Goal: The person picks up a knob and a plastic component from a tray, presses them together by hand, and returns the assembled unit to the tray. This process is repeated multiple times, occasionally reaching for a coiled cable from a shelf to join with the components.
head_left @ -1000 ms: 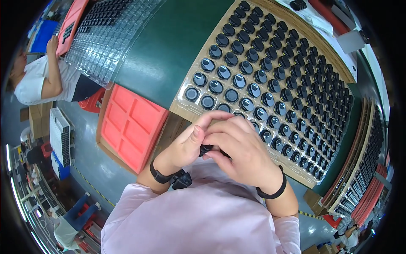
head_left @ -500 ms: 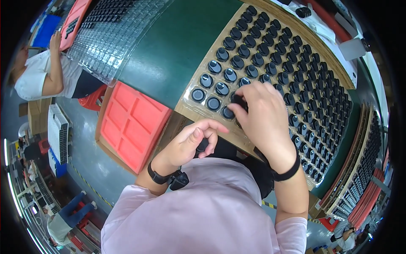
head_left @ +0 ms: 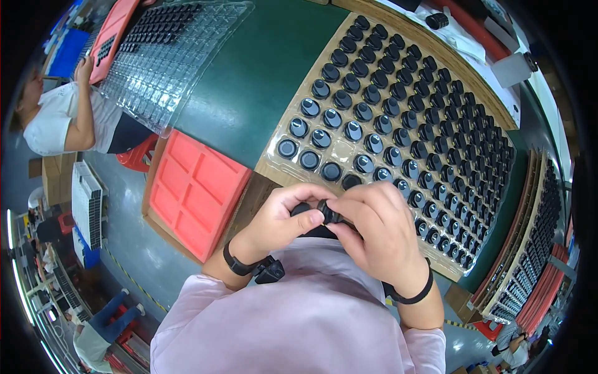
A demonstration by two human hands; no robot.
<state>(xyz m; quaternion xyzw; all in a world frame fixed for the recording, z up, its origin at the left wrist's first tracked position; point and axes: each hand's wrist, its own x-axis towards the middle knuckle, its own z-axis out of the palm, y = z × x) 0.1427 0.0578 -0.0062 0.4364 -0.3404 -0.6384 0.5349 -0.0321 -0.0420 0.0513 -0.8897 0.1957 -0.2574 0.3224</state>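
Both hands meet close to the body: the left hand (head_left: 283, 219) and right hand (head_left: 381, 232) pinch one small black cap (head_left: 325, 210) between fingertips, each grip closed on it. It sits just before the clear blister tray (head_left: 274, 163) of matching caps (rows seated upright) on the green counter (head_left: 249, 81).

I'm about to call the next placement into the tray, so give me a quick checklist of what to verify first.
1. Small black part pinched between both hands: ok.
2. Left hand grip on it: ok, thumb and fingers closed.
3. Right hand grip: ok, fingertips on the part.
4. Clear tray within reach in front: ok.
5. Empty pocket in the near row: cannot tell, hands cover it.
6. Part's orientation: cannot tell, mostly hidden.
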